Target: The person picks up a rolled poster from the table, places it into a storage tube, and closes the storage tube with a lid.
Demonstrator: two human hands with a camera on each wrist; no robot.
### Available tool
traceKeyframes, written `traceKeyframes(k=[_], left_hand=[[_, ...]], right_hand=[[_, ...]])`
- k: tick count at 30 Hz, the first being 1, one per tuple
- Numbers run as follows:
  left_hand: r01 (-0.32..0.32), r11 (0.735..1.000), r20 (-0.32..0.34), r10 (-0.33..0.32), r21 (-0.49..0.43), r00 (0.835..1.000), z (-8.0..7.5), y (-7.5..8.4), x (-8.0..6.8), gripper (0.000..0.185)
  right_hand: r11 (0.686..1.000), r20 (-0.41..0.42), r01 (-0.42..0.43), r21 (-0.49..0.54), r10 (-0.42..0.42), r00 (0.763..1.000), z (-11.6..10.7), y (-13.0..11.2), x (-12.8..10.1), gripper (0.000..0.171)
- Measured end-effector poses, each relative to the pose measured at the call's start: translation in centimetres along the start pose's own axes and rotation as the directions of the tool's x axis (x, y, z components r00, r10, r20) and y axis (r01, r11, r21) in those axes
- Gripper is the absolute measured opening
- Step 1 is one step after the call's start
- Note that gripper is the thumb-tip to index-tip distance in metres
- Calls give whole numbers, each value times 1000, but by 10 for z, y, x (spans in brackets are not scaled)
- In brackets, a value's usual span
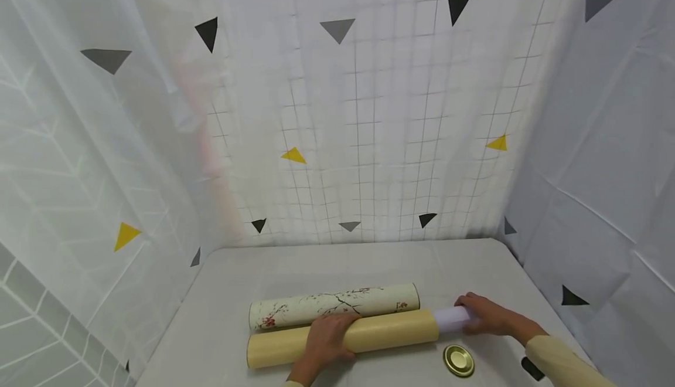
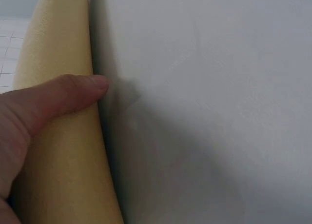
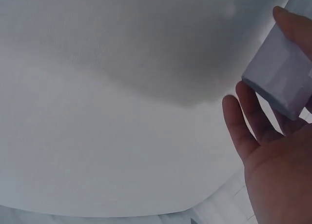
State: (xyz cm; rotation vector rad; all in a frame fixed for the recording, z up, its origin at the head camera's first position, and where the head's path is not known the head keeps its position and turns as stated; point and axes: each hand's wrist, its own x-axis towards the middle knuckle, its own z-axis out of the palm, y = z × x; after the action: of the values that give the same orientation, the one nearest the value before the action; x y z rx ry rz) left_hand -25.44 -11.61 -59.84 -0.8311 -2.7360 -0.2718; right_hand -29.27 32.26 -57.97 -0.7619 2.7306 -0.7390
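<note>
A yellow cardboard tube (image 1: 392, 333) lies sideways on the white table. My left hand (image 1: 327, 343) grips it around the middle; in the left wrist view the thumb (image 2: 73, 93) lies across the tube's near side. Out of the tube's right end sticks a pale rolled sheet (image 1: 449, 319), its remaining length hidden inside. My right hand (image 1: 487, 315) holds this roll by its outer end, thumb on one side and fingers on the other, as the right wrist view also shows the roll (image 3: 278, 70). Directly behind lies a cream tube (image 1: 311, 309) with a blossom-branch print.
A round gold-coloured lid (image 1: 459, 361) lies on the table (image 1: 337, 264) in front of the yellow tube's right end. White sheeting (image 1: 390, 170) with triangles and grid lines hangs behind the table and along both sides.
</note>
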Motion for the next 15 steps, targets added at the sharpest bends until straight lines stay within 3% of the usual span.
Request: traceKeyframes(k=[5, 15], left_hand=[[0, 1000, -4, 0, -6, 1000, 0, 2, -1, 81], [-20, 999, -60, 17, -46, 998, -1, 3, 0, 81]], right_hand=[[1000, 5, -14, 15, 14, 1000, -1, -22, -3, 42], [998, 11, -5, 70, 4, 1000, -2, -35, 1, 46]])
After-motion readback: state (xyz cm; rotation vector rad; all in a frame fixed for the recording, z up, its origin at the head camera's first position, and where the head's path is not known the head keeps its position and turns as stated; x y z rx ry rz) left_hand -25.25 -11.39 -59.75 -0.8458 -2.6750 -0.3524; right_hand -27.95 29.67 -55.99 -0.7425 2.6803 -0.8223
